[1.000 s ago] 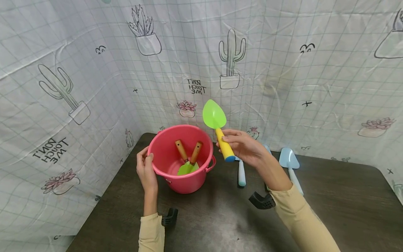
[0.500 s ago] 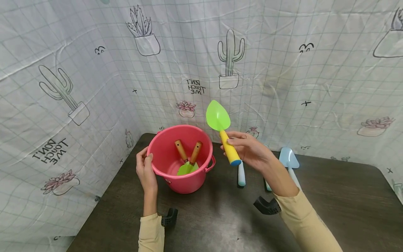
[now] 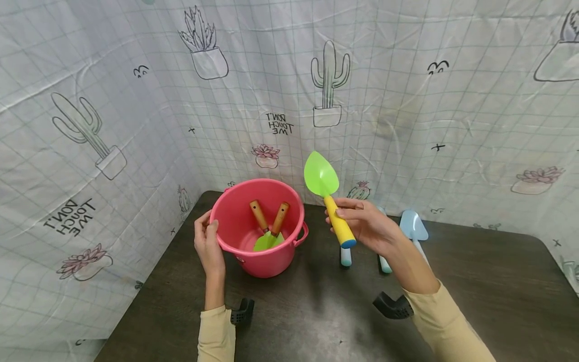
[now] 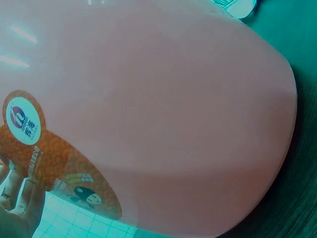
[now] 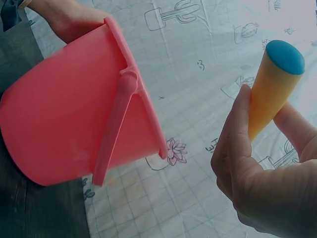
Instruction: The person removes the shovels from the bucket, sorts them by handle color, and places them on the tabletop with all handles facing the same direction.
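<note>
My left hand [image 3: 209, 246] grips the left rim of a pink bucket [image 3: 267, 264], its thumb over the edge. In the left wrist view the bucket's wall [image 4: 188, 109], bearing a sticker, fills most of the picture. Two wooden-handled tools [image 3: 280, 217] with green blades lean inside the bucket. To the right of it, above the table, my right hand [image 3: 373, 229] holds a toy trowel [image 3: 322, 177] by its yellow handle, green blade pointing up. The handle's blue end [image 5: 286, 57] faces the right wrist camera, which does not show the blade.
On the dark table [image 3: 316, 322], behind my right hand and forearm, lie a pale blue trowel [image 3: 412, 225] and two light handles [image 3: 346, 256], partly covered. A printed curtain [image 3: 384, 100] hangs close behind and along the left side.
The right hand has drawn the trowel rightward and slightly down, away from the bucket. The left hand and bucket have stayed put.
</note>
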